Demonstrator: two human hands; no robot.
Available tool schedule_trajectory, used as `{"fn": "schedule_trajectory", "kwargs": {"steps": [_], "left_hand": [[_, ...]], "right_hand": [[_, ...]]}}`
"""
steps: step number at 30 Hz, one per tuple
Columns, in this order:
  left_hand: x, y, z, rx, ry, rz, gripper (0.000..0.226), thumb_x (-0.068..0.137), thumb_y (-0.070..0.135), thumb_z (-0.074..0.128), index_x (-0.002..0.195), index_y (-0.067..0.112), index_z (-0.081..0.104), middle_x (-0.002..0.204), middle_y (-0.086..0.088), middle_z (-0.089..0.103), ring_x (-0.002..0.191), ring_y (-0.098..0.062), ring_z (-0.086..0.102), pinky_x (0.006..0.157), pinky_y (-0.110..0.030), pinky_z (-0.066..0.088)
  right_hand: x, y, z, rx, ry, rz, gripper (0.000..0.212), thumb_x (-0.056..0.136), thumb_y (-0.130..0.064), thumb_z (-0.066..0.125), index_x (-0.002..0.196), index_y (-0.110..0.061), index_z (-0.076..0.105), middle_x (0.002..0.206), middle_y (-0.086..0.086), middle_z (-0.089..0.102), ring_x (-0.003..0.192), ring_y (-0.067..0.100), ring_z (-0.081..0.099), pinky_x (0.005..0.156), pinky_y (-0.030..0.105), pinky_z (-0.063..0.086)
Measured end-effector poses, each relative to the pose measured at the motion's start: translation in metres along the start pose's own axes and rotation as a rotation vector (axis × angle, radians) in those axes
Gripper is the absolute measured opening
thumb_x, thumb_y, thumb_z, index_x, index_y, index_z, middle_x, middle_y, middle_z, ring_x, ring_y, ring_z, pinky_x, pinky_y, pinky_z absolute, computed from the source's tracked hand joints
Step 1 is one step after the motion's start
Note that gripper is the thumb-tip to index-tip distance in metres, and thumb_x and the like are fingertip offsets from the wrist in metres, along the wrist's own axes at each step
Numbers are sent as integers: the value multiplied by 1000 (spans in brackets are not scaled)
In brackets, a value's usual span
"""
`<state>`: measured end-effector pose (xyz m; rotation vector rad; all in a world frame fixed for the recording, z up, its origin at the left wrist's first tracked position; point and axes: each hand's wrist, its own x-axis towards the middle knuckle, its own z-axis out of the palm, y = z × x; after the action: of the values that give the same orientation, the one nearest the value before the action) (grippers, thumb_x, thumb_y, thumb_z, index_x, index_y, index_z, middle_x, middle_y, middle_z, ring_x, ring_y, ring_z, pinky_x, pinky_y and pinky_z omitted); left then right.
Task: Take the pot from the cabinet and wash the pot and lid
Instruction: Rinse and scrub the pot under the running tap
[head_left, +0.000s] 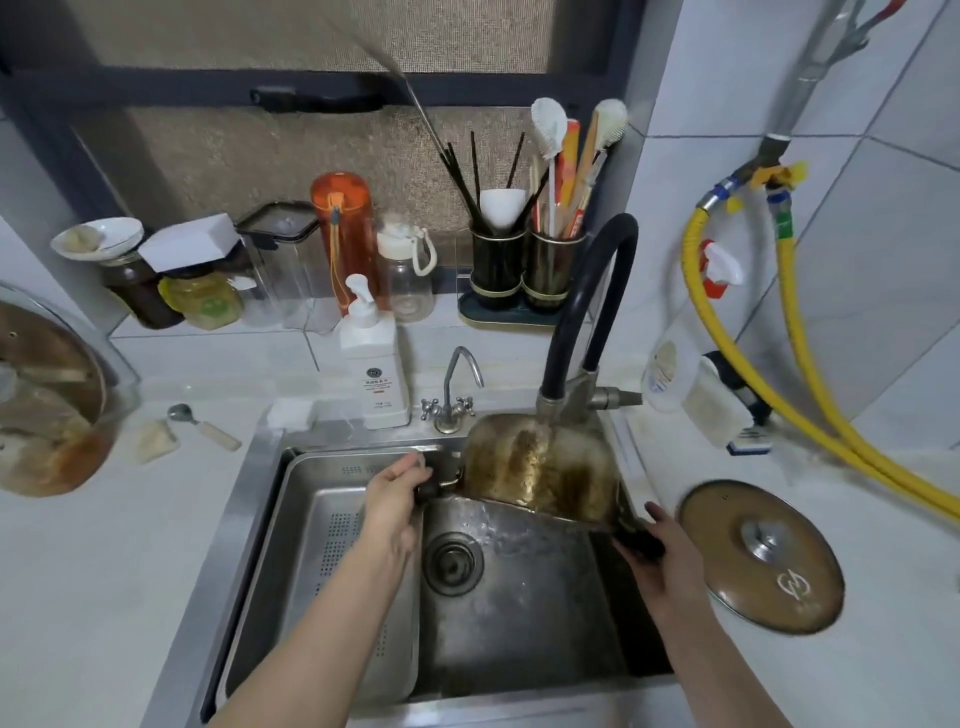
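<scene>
Water runs from the black tap (582, 312) onto the pot (540, 467), which is tipped up between the two hands over the sink (519, 623). The left hand (392, 501) curls around the dark handle on its side of the pot. The right hand (662, 558) grips the other dark handle. The lid (761, 556) lies flat on the counter (93, 597), just beside the right hand. A soap bottle (371, 374) stands behind the left hand.
</scene>
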<state>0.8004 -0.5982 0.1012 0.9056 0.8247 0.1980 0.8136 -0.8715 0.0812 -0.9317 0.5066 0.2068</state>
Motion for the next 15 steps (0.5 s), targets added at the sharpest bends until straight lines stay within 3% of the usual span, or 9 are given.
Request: {"fn": "schedule_trajectory", "kwargs": {"steps": [3, 5, 7, 10, 13, 15], "left_hand": [[2, -1, -15, 29, 4, -62, 41, 86, -14, 45, 121, 7, 52, 73, -10, 54, 52, -15, 49, 34, -15, 43], [3, 0, -27, 32, -7, -76, 51, 86, -15, 45, 133, 2, 42, 74, -14, 57, 52, -17, 55, 40, -19, 49], [2, 1, -37, 27, -21, -72, 53, 86, -16, 46, 136, 0, 39, 69, -15, 66, 51, -18, 63, 49, -25, 54], [-3, 5, -48, 15, -45, -35, 52, 87, -17, 43, 136, 0, 41, 60, -9, 70, 51, -16, 65, 63, -32, 55], [-6, 8, -57, 0, -71, 17, 55, 86, -19, 43, 137, 1, 42, 83, -14, 65, 63, -18, 62, 64, -31, 54], [-5, 11, -63, -14, -87, 45, 55, 85, -19, 43, 137, 1, 42, 93, -14, 63, 69, -18, 63, 58, -26, 58]], "right_hand": [[2, 0, 0, -31, -64, -6, 30, 86, 4, 42, 82, -11, 67, 86, 15, 65, 85, 27, 63, 72, 31, 57], [7, 4, 0, -43, -114, -4, 40, 85, 5, 42, 77, -16, 75, 81, 13, 72, 79, 24, 68, 69, 29, 58], [14, 8, 0, -55, -134, 20, 40, 83, 7, 42, 89, -15, 75, 82, 11, 73, 80, 23, 70, 69, 30, 59], [29, 18, 0, -55, -98, 70, 38, 84, 9, 40, 112, -8, 60, 103, 18, 64, 98, 32, 61, 78, 38, 52], [31, 21, 8, -68, -95, 104, 36, 87, 12, 38, 112, -6, 57, 105, 20, 60, 93, 29, 61, 70, 34, 58], [29, 19, 15, -61, -114, 113, 41, 89, 13, 37, 125, -3, 49, 99, 19, 60, 89, 28, 62, 63, 30, 61]]}}
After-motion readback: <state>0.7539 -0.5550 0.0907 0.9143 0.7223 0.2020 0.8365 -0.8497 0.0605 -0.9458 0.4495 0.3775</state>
